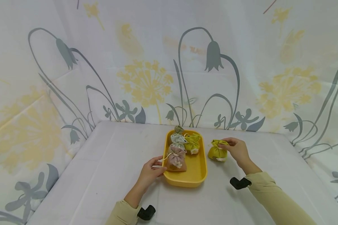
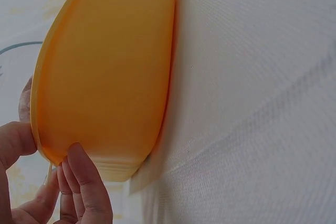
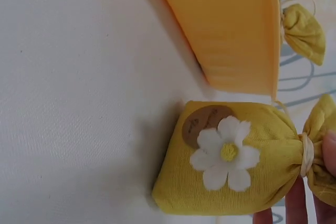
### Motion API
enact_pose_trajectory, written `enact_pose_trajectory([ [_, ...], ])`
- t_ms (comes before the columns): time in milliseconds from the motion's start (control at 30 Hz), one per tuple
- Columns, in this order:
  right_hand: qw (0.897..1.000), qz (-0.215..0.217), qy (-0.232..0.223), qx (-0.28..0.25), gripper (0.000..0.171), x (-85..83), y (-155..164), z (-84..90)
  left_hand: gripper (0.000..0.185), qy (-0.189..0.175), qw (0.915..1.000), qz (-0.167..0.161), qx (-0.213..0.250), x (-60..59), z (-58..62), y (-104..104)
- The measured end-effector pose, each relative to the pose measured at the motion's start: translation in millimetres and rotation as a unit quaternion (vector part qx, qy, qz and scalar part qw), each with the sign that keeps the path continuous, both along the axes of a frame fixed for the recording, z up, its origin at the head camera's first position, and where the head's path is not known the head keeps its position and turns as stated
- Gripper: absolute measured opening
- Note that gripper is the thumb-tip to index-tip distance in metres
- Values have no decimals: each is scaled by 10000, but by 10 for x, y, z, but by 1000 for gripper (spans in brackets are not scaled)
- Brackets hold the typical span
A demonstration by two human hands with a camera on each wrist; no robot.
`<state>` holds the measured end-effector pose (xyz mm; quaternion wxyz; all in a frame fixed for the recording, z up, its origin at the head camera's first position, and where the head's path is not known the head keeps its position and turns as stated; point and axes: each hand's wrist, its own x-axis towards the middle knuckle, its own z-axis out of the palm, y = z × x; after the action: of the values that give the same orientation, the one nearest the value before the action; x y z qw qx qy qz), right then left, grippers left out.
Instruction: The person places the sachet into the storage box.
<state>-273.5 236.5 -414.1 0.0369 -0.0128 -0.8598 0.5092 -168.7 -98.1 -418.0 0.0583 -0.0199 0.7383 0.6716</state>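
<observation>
Head view, tray: I see a yellow tray (image 1: 197, 175) on the white counter (image 1: 101, 168), holding a pink pouch (image 1: 176, 159), a grey-white pouch (image 1: 178, 140) and a green pouch (image 1: 192, 143); a small grey pouch (image 1: 179, 128) sits at its far rim.
Head view, left hand: my left hand (image 1: 152, 171) grips the tray's near-left rim, thumb by the pink pouch's cord.
Head view, right hand: my right hand (image 1: 238, 149) pinches the gathered top of a yellow-green pouch (image 1: 217, 151), which stands on the counter just beside the tray's right wall.
Left wrist view: fingers (image 2: 84, 182) curl against the tray's (image 2: 110, 77) outer wall, the thumb over its rim.
Right wrist view: the yellow-green pouch (image 3: 236, 161) bears a white flower (image 3: 224, 153) and a brown round label (image 3: 202, 123); fingertips (image 3: 328, 156) clamp its tied neck, with the tray (image 3: 231, 30) close by.
</observation>
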Motion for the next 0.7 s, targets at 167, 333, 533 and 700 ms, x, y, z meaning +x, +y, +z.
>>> enact_pose_trajectory([
  [167,9996,-24,147,-236,40,33,-13,53,48,19,10000,-13,28,-1,-3,-2],
  [333,9986,106,372,-367,38,56,-23,146,48,24,10000,-16,17,-14,-23,-2],
  [533,9964,230,709,-410,35,77,-37,280,48,29,10000,-19,2,-17,-24,-2],
  [700,9945,346,878,-450,34,101,-67,383,48,22,10000,-21,-5,-19,-28,-6],
])
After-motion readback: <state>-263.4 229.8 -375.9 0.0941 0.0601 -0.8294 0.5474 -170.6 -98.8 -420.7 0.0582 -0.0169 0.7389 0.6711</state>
